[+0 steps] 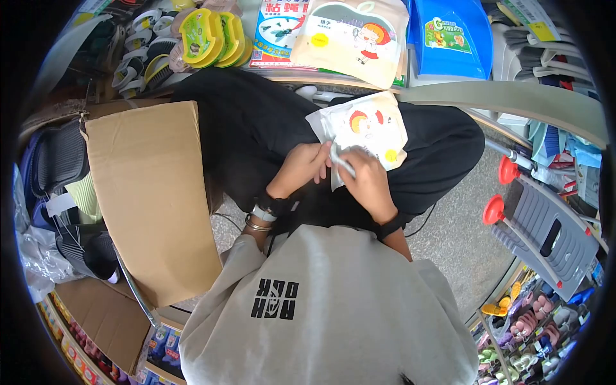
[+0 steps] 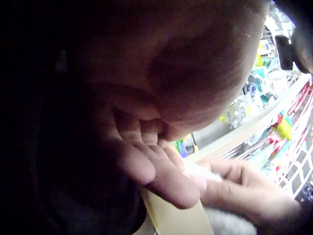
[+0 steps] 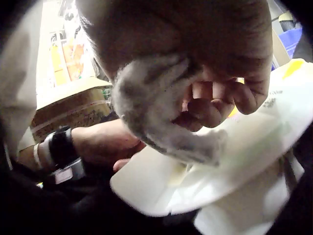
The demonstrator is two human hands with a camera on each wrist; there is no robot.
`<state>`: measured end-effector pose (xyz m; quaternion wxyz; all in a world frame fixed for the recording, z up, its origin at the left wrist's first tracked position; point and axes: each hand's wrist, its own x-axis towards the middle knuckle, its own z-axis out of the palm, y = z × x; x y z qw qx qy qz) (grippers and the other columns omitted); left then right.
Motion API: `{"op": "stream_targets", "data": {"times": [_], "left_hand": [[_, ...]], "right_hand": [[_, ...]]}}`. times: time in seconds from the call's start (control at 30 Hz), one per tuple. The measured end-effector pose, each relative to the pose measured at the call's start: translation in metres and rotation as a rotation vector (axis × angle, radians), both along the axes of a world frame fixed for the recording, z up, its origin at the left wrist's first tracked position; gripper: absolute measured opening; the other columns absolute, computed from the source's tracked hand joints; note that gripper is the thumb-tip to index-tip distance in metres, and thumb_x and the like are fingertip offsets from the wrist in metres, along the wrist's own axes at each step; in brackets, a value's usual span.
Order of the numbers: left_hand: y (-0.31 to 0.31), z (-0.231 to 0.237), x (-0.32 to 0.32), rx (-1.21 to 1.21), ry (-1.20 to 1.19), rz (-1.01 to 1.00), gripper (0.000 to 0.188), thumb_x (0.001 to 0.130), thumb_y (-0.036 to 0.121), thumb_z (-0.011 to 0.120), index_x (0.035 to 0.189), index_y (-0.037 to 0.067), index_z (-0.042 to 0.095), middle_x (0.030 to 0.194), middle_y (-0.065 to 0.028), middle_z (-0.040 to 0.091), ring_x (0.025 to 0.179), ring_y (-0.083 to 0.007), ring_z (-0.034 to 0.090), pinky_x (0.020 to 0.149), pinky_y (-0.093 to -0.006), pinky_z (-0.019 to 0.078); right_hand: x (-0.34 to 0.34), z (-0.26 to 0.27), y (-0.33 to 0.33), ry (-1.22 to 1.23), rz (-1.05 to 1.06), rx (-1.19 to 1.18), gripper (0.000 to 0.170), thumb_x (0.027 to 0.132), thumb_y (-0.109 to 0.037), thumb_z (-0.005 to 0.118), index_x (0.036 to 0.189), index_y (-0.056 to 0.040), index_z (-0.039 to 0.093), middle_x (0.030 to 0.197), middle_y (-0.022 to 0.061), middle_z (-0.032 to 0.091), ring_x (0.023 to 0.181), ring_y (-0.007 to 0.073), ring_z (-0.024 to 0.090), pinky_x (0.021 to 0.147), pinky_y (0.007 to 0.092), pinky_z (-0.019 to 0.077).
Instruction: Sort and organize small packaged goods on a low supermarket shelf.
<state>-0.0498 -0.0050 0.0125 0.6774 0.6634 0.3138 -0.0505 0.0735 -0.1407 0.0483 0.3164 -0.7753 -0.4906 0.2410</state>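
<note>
A cream-and-white packet with a cartoon girl and a yellow spot lies tilted across the person's lap. The right hand holds a crumpled greyish-white cloth over the packet's near left part; the fingers are curled round it. Part of the cloth hangs down against the pale packet face in the right wrist view. At the packet's left edge is the left hand, its fingers loosely bent and their tips close to the right hand's. In the left wrist view, the packet's yellowish edge shows below those fingers.
A similar, larger packet, a blue dustpan and yellow-green packs line the shelf ahead. A cardboard sheet stands at the left. On the right are red-cupped plungers and a grey ridged board.
</note>
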Motion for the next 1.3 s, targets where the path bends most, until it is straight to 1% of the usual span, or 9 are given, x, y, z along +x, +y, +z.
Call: {"op": "stream_targets", "data": {"times": [0.1, 0.2, 0.5, 0.63, 0.73, 0.83, 0.97, 1.07, 1.3], "left_hand": [[-0.002, -0.001, -0.001, 0.047, 0.003, -0.001, 0.052, 0.102, 0.032, 0.038, 0.071, -0.002, 0.062, 0.053, -0.0078, 0.060, 0.041, -0.0160, 0.057, 0.046, -0.0281, 0.0458], [-0.002, 0.000, -0.003, -0.016, 0.006, 0.054, 0.052, 0.102, 0.031, 0.038, 0.071, -0.003, 0.061, 0.053, -0.0078, 0.059, 0.041, -0.0152, 0.056, 0.044, -0.0271, 0.0449], [-0.007, -0.002, 0.001, 0.063, 0.035, 0.121, 0.051, 0.102, 0.029, 0.039, 0.069, -0.002, 0.062, 0.050, -0.0086, 0.058, 0.038, -0.0165, 0.056, 0.042, -0.0283, 0.0440], [-0.005, -0.003, -0.003, 0.028, 0.034, 0.084, 0.051, 0.101, 0.029, 0.040, 0.069, -0.002, 0.064, 0.050, -0.0084, 0.058, 0.038, -0.0166, 0.056, 0.044, -0.0282, 0.0449], [-0.002, 0.000, -0.001, 0.073, 0.025, 0.026, 0.051, 0.101, 0.030, 0.040, 0.068, -0.002, 0.064, 0.050, -0.0078, 0.059, 0.039, -0.0163, 0.056, 0.045, -0.0281, 0.0454], [-0.004, -0.001, -0.001, 0.094, 0.031, 0.004, 0.051, 0.101, 0.029, 0.041, 0.067, -0.002, 0.063, 0.050, -0.0077, 0.058, 0.039, -0.0156, 0.056, 0.044, -0.0276, 0.0451], [-0.004, 0.003, -0.002, 0.131, 0.013, -0.020, 0.052, 0.101, 0.028, 0.042, 0.066, -0.004, 0.062, 0.049, -0.0079, 0.057, 0.038, -0.0148, 0.055, 0.042, -0.0267, 0.0438], [-0.003, 0.003, -0.002, 0.158, 0.005, -0.026, 0.051, 0.100, 0.027, 0.043, 0.064, -0.004, 0.062, 0.048, -0.0079, 0.057, 0.038, -0.0153, 0.055, 0.042, -0.0272, 0.0436], [-0.002, 0.003, -0.001, 0.165, 0.033, -0.060, 0.050, 0.100, 0.027, 0.044, 0.064, -0.003, 0.063, 0.048, -0.0085, 0.057, 0.037, -0.0157, 0.055, 0.042, -0.0275, 0.0445]], "right_hand": [[0.005, 0.012, 0.031, -0.079, -0.104, 0.059, 0.012, 0.081, -0.007, 0.065, 0.090, -0.0010, 0.061, 0.083, 0.0161, 0.062, 0.078, 0.0365, 0.060, 0.068, 0.0425, 0.0467], [0.004, -0.010, 0.043, -0.110, -0.049, 0.128, 0.013, 0.080, -0.010, 0.064, 0.090, -0.0024, 0.061, 0.084, 0.0154, 0.062, 0.077, 0.0354, 0.060, 0.071, 0.0425, 0.0462], [-0.005, -0.001, -0.029, -0.006, 0.176, -0.125, 0.011, 0.078, -0.007, 0.065, 0.087, -0.0035, 0.060, 0.081, 0.0145, 0.063, 0.074, 0.0330, 0.061, 0.068, 0.0400, 0.0468], [0.008, 0.004, -0.025, 0.138, -0.052, -0.065, 0.010, 0.078, -0.006, 0.067, 0.087, -0.0034, 0.063, 0.084, 0.0155, 0.065, 0.073, 0.0340, 0.063, 0.069, 0.0404, 0.0490], [0.023, 0.009, 0.009, 0.055, -0.229, 0.152, 0.013, 0.079, -0.006, 0.066, 0.091, -0.0009, 0.063, 0.089, 0.0168, 0.066, 0.083, 0.0365, 0.063, 0.074, 0.0405, 0.0496], [0.025, -0.002, 0.042, 0.040, -0.201, 0.229, 0.017, 0.078, -0.006, 0.066, 0.094, -0.0017, 0.062, 0.090, 0.0155, 0.065, 0.084, 0.0362, 0.062, 0.074, 0.0408, 0.0487], [0.015, -0.017, 0.054, -0.157, 0.069, 0.087, 0.027, 0.073, -0.005, 0.064, 0.100, -0.0053, 0.062, 0.093, 0.0136, 0.064, 0.079, 0.0345, 0.061, 0.074, 0.0408, 0.0468], [0.024, -0.021, 0.047, -0.200, 0.044, 0.095, 0.029, 0.071, -0.003, 0.064, 0.100, -0.0067, 0.063, 0.094, 0.0135, 0.064, 0.079, 0.0338, 0.061, 0.074, 0.0403, 0.0472], [0.084, -0.005, 0.022, -0.421, -0.332, 0.067, 0.022, 0.078, -0.005, 0.063, 0.100, -0.0061, 0.066, 0.091, 0.0147, 0.067, 0.078, 0.0338, 0.064, 0.068, 0.0406, 0.0477]]}}
